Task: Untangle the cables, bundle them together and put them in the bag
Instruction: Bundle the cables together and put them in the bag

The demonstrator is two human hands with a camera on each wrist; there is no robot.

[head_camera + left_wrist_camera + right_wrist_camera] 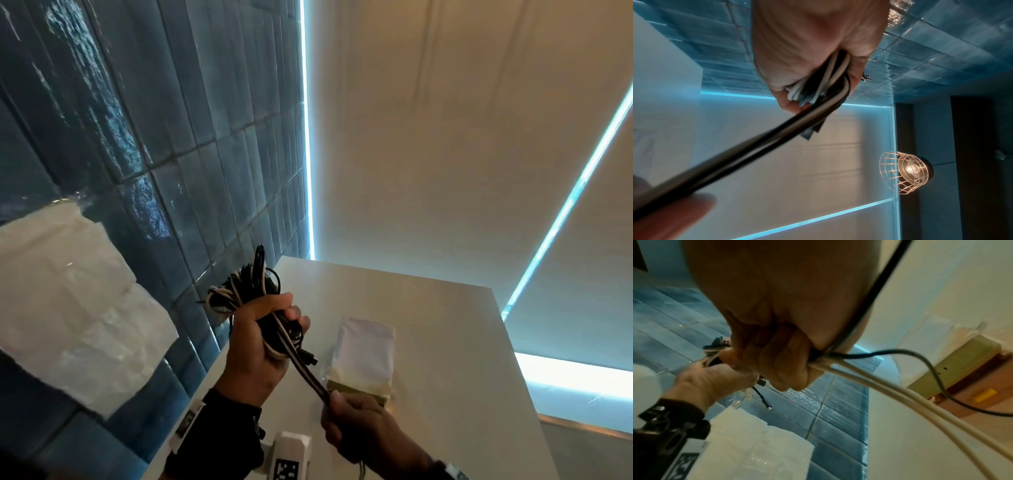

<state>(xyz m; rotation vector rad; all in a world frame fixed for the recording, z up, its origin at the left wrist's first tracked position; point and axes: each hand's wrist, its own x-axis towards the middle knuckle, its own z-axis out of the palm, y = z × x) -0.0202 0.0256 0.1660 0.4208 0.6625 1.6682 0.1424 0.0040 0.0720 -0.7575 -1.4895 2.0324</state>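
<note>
Loosely looped black and white cables [253, 301] fill the left hand [255, 346].

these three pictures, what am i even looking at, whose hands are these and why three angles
No machine here: a person wears three cameras, one on the head and one on each wrist. The head view looks over both hands. The left hand grips a coiled cable bundle of black and white cables. The right hand holds the strands stretched out from that bundle. On the white table lies a small pale bag. The wrist views show the same grips close up, against a blue tiled wall.
</note>
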